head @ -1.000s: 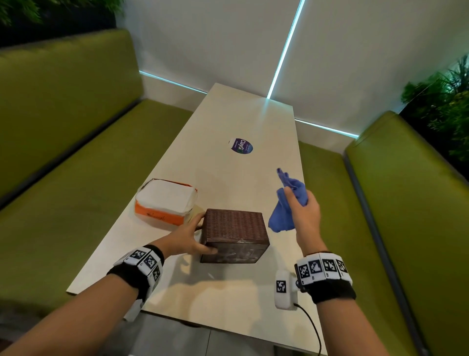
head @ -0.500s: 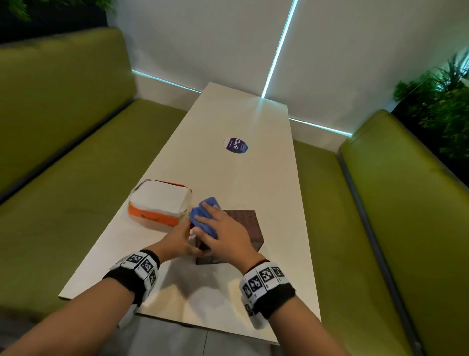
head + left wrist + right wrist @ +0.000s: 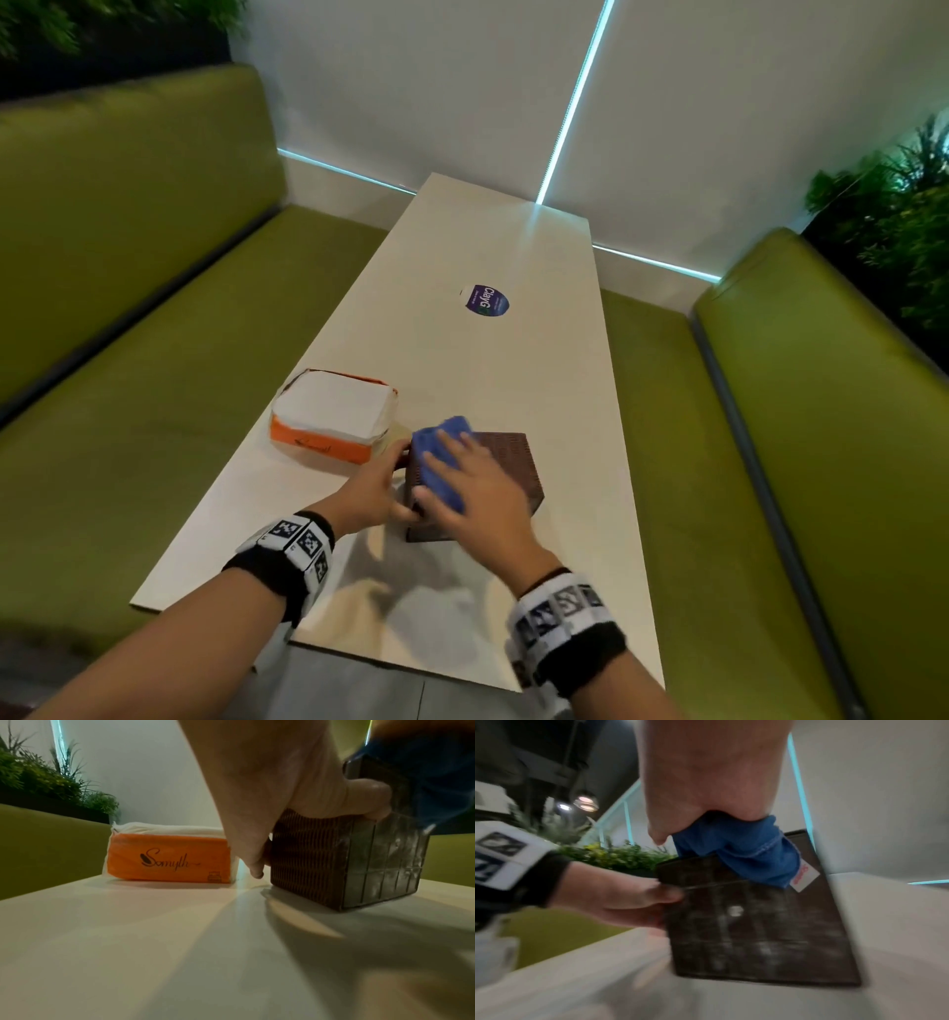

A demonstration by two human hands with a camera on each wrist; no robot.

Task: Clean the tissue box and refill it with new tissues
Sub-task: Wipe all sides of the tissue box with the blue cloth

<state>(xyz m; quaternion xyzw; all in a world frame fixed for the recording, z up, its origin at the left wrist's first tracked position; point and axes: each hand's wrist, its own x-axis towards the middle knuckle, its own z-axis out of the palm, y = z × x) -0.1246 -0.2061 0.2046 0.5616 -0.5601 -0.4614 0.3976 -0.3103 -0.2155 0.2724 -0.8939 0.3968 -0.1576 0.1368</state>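
Tissue box (image 3: 506,470), brown woven cube, sits on the counter (image 3: 488,370) near the near edge, roughly mid-width. Left hand (image 3: 372,491) clamps its left side: thumb on the near face, fingers wrapped round the far-left corner, fingertips down at counter level in the left wrist view, so that grip is closed on the box. Right hand (image 3: 475,485) lies flat on the box top, fingers spread and mostly straight, pressing a blue cloth (image 3: 439,462) onto the left part of the top; the cloth sticks out past the fingertips on the far side. Whether the thumb pins the cloth I cannot tell; right wrist view is motion-blurred. That view shows a white tag with red print at the cloth hem, lying on the box. Tissue pack (image 3: 334,416), orange wrapper with the white tissues exposed on top, lies just left of the box near the counter's left edge, close to the left fingers but apart from the box. Round purple sticker (image 3: 485,299) further up the counter, mid-width. Green bench seats (image 3: 169,406) flank both long edges.
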